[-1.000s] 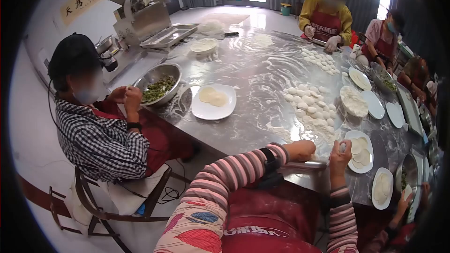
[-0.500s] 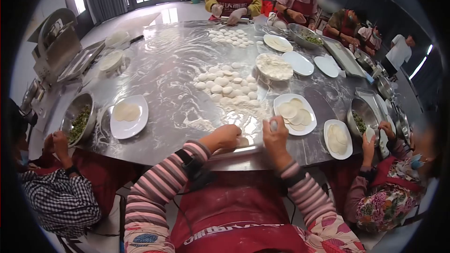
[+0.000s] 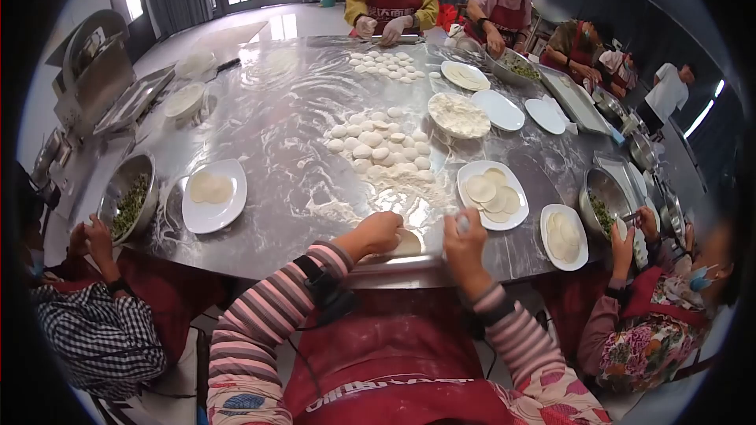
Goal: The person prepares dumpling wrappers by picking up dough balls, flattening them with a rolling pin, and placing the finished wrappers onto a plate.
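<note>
At the near table edge, my left hand (image 3: 378, 233) is closed with its fingertips at the rim of a thin dough wrapper (image 3: 409, 243) lying flat. To its right, my right hand (image 3: 466, 245) is wrapped round a rolling pin (image 3: 463, 223), of which only a pale end shows; the rest is hidden by the hand. Beyond both hands lie loose flour (image 3: 402, 186) and a heap of small flattened dough pieces (image 3: 379, 142). A square white plate (image 3: 494, 195) with several rolled wrappers stands just right of my right hand.
A bowl of flour (image 3: 459, 116) stands farther back. Other plates of wrappers (image 3: 214, 197) and metal bowls of green filling (image 3: 130, 198) stand at both sides. Co-workers sit close at left and right; across the table, a gloved person handles a rolling pin (image 3: 405, 38).
My right hand has shifted slightly downward and turned, and more of the dough wrapper shows beside my left hand. Across the table, a co-worker's hand has reached toward the filling bowl.
</note>
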Demonstrator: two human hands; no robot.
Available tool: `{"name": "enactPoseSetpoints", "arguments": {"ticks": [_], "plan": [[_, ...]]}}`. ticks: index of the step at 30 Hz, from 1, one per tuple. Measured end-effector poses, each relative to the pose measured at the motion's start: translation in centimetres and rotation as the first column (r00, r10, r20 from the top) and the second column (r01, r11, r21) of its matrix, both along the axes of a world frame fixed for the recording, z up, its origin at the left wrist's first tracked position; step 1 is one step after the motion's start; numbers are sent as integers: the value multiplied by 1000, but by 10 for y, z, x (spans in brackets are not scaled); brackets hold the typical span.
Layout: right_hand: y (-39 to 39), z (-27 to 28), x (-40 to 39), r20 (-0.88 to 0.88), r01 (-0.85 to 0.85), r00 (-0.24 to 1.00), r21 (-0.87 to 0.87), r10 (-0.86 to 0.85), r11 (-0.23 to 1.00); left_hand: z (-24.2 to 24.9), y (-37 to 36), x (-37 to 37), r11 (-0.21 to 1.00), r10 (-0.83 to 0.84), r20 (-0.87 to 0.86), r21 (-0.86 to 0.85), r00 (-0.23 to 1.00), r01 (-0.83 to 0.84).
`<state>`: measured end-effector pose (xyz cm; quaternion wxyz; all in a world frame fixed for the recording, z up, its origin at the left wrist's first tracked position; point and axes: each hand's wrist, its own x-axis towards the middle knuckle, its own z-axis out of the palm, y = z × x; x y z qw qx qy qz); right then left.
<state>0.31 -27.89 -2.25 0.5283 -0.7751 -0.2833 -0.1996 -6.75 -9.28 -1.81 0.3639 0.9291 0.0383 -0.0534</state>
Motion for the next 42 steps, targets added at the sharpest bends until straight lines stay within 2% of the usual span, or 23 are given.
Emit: {"name": "enactPoseSetpoints", "arguments": {"ticks": [3, 5, 6, 10, 12, 14, 16, 18, 19, 21, 24, 27, 28, 29, 30, 31, 32, 33, 35, 38, 40, 41, 42], "plan": [[-18, -6, -20, -86, -2, 996, 48, 6, 999, -4, 7, -9, 1000, 25, 5, -2, 1000, -25], [-6, 3, -10, 154, 9, 988, -21, -6, 1000, 4, 4, -15, 997, -59, -35, -49, 998, 57], [7, 3, 1, 43, 9, 999, 13, -9, 1000, 8, 0, -15, 997, -69, -41, -39, 997, 68], [41, 14, 26, 33, -47, 998, -4, 48, 999, 14, -8, -3, 996, 85, -3, -17, 996, -85], [33, 14, 20, 115, 3, 993, -62, 4, 998, 5, -4, 3, 991, 116, 5, -70, 993, -116], [6, 3, 6, 184, 19, 983, -83, -4, 996, -10, 1, 3, 999, 25, 87, 20, 996, -27], [-15, -3, -13, 252, 40, 968, -141, -3, 989, -4, 5, -4, 996, 25, 22, -81, 999, -23], [-20, -5, -24, -123, -25, 992, 74, 34, 997, 0, 13, -13, 983, -69, -32, -174, 997, 63], [-12, -3, -18, -129, -24, 991, 81, 35, 996, 0, 13, -14, 984, -70, -39, -168, 997, 62], [19, 10, 11, 151, 10, 988, -20, -7, 1000, 2, 9, -13, 990, -10, 28, -137, 1000, 14], [57, 17, 32, 55, -55, 997, -4, 55, 998, -4, 13, -5, 986, 142, 30, -97, 989, -139], [39, 13, 23, 16, -69, 997, 21, 69, 997, -2, 10, -9, 987, 111, -7, -117, 994, -111], [23, 14, 15, 62, -77, 995, 0, 77, 997, 0, 7, -12, 992, 64, -10, -105, 998, -64], [6, 0, 13, 243, -63, 966, -110, 88, 992, 4, 5, -16, 995, 21, -16, -94, 1000, -22], [-7, 7, -4, 213, -46, 975, -107, 68, 993, 8, 4, -16, 997, 15, -63, -80, 998, -20], [-22, 17, -16, 455, 23, 884, -267, 105, 964, 8, 5, -12, 997, 10, -58, -70, 998, -14], [-31, 15, -23, 460, 25, 881, -277, 109, 960, 9, 7, -10, 987, 1, -64, -160, 998, -11], [-34, 6, -32, 200, -88, 975, -64, 99, 994, 10, 9, -5, 969, -9, -74, -245, 997, -10], [-41, 10, -45, -44, -138, 989, 93, 142, 986, 12, 9, 12, 949, -2, -142, -312, 990, -43], [-44, 13, -44, -82, -172, 980, 95, 179, 981, 21, -14, 56, 949, -58, -77, -313, 995, 31], [-41, 9, -39, -69, -201, 975, 119, 210, 972, 34, -30, 94, 833, -87, -28, -550, 996, 57], [-40, 8, -37, -67, -221, 970, 139, 232, 965, 44, -32, 110, 702, -83, 34, -707, 996, 83], [-40, 7, -36, -78, -225, 968, 141, 237, 964, 60, -30, 123, 711, -13, 12, -703, 1000, 17]]}}
